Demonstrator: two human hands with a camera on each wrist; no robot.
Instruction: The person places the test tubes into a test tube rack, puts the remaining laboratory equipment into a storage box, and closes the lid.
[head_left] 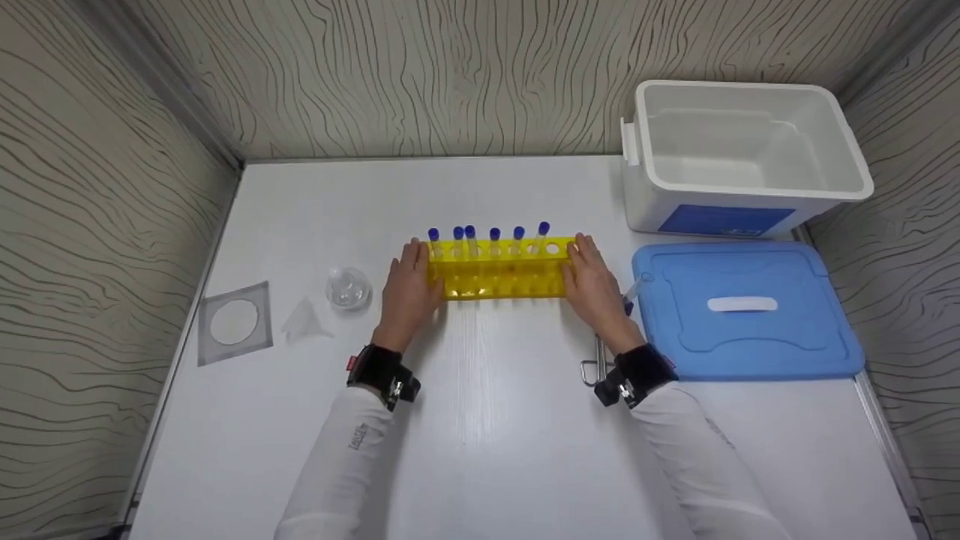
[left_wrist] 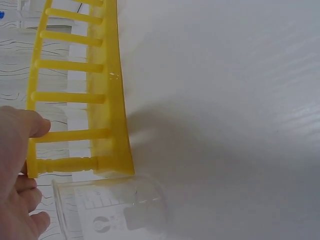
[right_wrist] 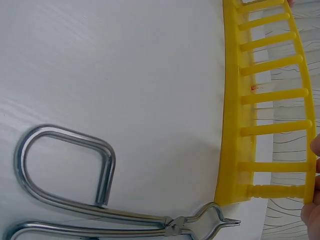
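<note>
Both ends clasped: left hand (head_left: 409, 289) curled round the left end of the yellow test-tube rack (head_left: 501, 270), right hand (head_left: 592, 289) wrapped the same way round the right end, fingers over the top edge and palms against the end plates. Rack standing upright near the middle of the white table (head_left: 480, 420), long axis running left to right, straight across between the two hands, so neither hand nearer than the other; each at its own end, wrists trailing back toward the body. Six blue-capped tubes (head_left: 494, 238) upright in the back row, one or two holes toward the right end seemingly vacant. Seen from the left wrist, fingertips (left_wrist: 37, 124) touching an end rung of the rack, with a clear glass beaker (left_wrist: 107, 210) just beside that end. Seen from the right wrist, metal tongs (right_wrist: 90, 200) lying flat on the table just beside the rack's near right corner, under the right forearm. Further left on the table a small plastic funnel (head_left: 304, 319) and a square packet of filter paper (head_left: 234, 322). To the right, well apart from the rack, a blue lid (head_left: 742, 311) lying flat, and behind it an open white box (head_left: 739, 161).
</note>
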